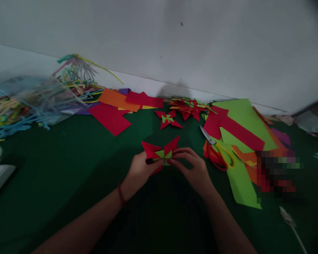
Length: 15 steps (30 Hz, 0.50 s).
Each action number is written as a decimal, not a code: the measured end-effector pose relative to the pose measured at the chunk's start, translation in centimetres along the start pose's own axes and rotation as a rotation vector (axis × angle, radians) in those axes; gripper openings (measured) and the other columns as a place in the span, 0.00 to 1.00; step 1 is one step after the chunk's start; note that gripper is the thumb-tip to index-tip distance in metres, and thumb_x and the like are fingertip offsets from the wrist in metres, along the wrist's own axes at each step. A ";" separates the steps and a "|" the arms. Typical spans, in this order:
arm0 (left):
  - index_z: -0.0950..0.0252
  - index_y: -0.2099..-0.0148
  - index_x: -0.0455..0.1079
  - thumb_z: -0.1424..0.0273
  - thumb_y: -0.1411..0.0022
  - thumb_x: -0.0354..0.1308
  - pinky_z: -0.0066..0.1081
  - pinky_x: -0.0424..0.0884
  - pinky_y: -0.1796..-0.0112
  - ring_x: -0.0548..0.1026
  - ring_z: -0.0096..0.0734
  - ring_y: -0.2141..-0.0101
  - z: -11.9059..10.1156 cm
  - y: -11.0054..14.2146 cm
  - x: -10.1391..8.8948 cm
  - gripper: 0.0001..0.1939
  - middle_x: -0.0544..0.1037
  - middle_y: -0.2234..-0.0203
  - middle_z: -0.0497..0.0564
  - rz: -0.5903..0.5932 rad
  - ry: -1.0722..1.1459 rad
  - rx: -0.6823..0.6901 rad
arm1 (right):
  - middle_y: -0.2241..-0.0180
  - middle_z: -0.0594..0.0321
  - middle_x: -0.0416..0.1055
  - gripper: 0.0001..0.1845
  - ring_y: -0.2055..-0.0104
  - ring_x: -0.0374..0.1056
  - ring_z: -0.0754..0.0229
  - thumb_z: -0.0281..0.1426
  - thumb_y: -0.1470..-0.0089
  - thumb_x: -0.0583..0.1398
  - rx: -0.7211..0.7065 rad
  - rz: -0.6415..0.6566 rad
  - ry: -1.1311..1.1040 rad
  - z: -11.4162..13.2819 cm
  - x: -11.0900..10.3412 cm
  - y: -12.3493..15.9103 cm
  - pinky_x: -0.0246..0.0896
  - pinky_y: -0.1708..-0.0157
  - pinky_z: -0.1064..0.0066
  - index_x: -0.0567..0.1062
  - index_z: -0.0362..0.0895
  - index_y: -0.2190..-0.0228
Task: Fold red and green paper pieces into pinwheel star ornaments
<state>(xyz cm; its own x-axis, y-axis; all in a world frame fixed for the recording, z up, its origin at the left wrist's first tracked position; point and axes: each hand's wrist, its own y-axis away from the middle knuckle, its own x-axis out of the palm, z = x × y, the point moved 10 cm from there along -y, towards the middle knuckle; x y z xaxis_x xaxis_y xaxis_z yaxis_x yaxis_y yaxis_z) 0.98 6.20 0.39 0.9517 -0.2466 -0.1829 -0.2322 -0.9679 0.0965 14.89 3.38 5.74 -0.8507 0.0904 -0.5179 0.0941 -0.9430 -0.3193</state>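
Observation:
A red paper flower [171, 144] with pointed petals and a light green centre is held up between my two hands. My left hand [140, 169] grips it from the left, with the thumb across its front. A small dark-ended thing [149, 161] shows at the left thumb; its kind I cannot make out. On the other side, my right hand [192, 165] pinches the flower's right part between thumb and fingers. Behind them a finished-looking red and green flower [168, 119] lies flat on the green table [95, 151]. Part of the held flower is hidden by my fingers.
Scissors [219, 151] with red and yellow handles lie right of my right hand, on green and orange paper. A pile of paper flowers [188, 107] sits by the wall. Pipe cleaners [76, 76] and coloured sheets [111, 118] lie left. A white cable [288, 218] is at lower right.

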 end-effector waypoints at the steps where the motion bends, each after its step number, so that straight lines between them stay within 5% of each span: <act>1: 0.62 0.62 0.71 0.65 0.50 0.59 0.30 0.69 0.66 0.74 0.36 0.65 0.0 -0.1 0.1 0.12 0.77 0.65 0.50 0.011 0.033 -0.006 | 0.63 0.61 0.68 0.05 0.59 0.66 0.59 0.32 0.51 0.59 0.017 0.006 -0.024 -0.1 0.1 0.0 0.63 0.59 0.65 0.74 0.48 0.69; 15: 0.66 0.64 0.69 0.62 0.46 0.54 0.29 0.68 0.70 0.73 0.31 0.71 1.0 -0.3 0.6 0.12 0.75 0.72 0.50 0.058 0.229 -0.064 | 0.71 0.63 0.70 0.06 0.67 0.67 0.60 0.35 0.51 0.58 0.200 -0.018 -0.109 -1.6 0.3 0.4 0.63 0.66 0.67 0.71 0.45 0.71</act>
<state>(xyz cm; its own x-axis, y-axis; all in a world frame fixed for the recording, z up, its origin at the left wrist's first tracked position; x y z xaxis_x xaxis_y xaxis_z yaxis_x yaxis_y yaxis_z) 1.46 6.26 -0.71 0.9595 -0.2771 0.0506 -0.2817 -0.9456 0.1630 15.46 3.51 4.15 -0.9030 0.0829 -0.4215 -0.0166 -0.9872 -0.1587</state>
